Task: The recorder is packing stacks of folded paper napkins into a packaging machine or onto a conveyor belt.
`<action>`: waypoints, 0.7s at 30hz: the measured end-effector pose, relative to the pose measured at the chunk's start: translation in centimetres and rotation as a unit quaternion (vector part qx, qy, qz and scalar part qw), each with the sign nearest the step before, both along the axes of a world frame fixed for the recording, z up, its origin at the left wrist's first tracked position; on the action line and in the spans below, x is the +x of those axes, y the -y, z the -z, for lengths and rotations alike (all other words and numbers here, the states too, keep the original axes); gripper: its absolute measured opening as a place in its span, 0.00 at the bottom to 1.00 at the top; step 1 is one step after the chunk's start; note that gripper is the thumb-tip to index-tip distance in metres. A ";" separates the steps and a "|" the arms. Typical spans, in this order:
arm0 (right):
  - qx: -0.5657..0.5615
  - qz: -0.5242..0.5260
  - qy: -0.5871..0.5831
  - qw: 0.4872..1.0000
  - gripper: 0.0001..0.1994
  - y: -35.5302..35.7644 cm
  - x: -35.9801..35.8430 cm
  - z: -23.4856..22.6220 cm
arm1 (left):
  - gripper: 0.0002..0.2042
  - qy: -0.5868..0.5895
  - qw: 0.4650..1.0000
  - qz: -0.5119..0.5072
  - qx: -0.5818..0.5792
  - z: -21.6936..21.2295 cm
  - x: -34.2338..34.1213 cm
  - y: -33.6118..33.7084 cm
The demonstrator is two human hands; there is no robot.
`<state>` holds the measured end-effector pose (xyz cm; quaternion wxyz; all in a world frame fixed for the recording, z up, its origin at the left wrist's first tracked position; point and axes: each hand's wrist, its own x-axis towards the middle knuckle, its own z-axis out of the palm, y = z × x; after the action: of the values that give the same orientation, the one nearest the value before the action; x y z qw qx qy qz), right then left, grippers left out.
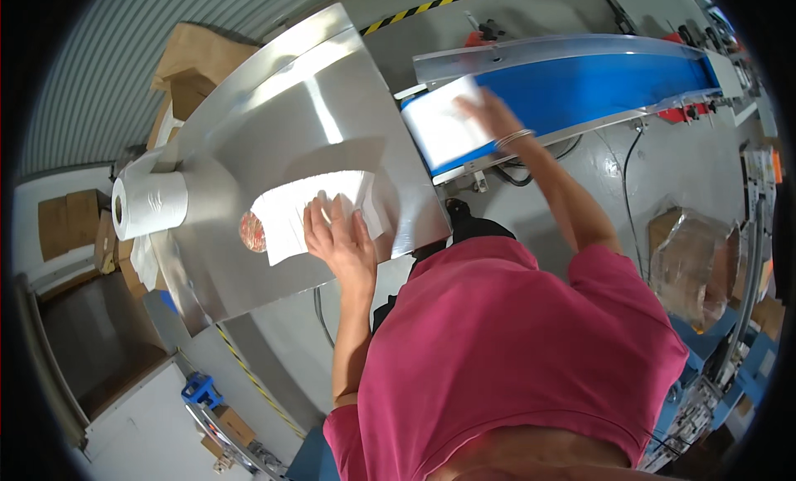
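Observation:
On the shiny metal table [232, 182], my left hand [338, 239] lies with its fingers spread over a fanned row of white flat pieces [286, 211]. A round, reddish patterned piece [252, 231] shows at the row's left end; its kind is unclear. Over to the right, my right hand [493, 120] has its fingers on the right edge of a white flat rectangular piece [444, 124]. That piece is at the near end of the blue conveyor belt [580, 91]. Both it and the right hand are smeared by motion, and its underside is hidden.
A white paper roll [153, 205] stands at the table's left edge, with cardboard boxes [70, 224] and brown paper [199, 54] beyond. Clear side rails [572, 46] border the belt. A black cable [628, 182] hangs beneath it. Clear plastic wrap [692, 261] lies at the right.

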<state>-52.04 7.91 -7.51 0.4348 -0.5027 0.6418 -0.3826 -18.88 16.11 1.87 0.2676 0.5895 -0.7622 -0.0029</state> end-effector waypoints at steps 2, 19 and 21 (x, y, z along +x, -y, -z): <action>0.036 0.209 0.107 0.971 0.27 1.2 -7.2 7.3 | 0.17 -0.026 0.999 0.024 -0.013 -0.3 -0.9 0.5; -0.073 -0.254 0.040 0.964 0.23 0.1 9.4 -3.0 | 0.20 0.000 1.000 -0.020 -0.007 0.0 0.7 0.3; 0.007 -0.081 0.091 0.993 0.23 -0.2 5.6 -1.3 | 0.18 -0.001 1.000 -0.013 -0.003 0.3 1.6 0.4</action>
<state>-46.41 8.12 -6.20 0.5245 -0.5130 0.5595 -0.3856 -17.26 15.73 1.53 0.2699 0.5984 -0.7543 0.0024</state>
